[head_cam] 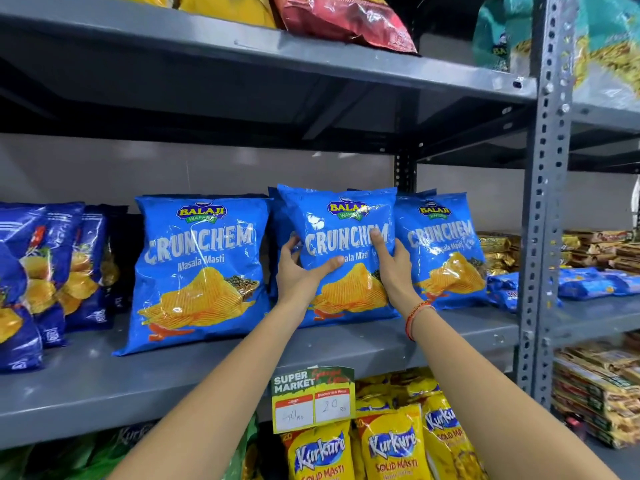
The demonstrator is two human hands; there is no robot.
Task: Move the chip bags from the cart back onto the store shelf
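Note:
A blue Crunchem chip bag stands upright on the grey middle shelf, between two matching blue bags, one on the left and one on the right. My left hand grips its left edge, thumb across the front. My right hand presses its right side, with a finger on the lettering. More blue bags stand behind it. The cart is out of view.
Dark blue chip bags fill the shelf's left end. Yellow Kurkure bags sit on the shelf below, behind a price tag. Red and yellow bags lie on the top shelf. A perforated grey upright separates a neighbouring rack of snack packs.

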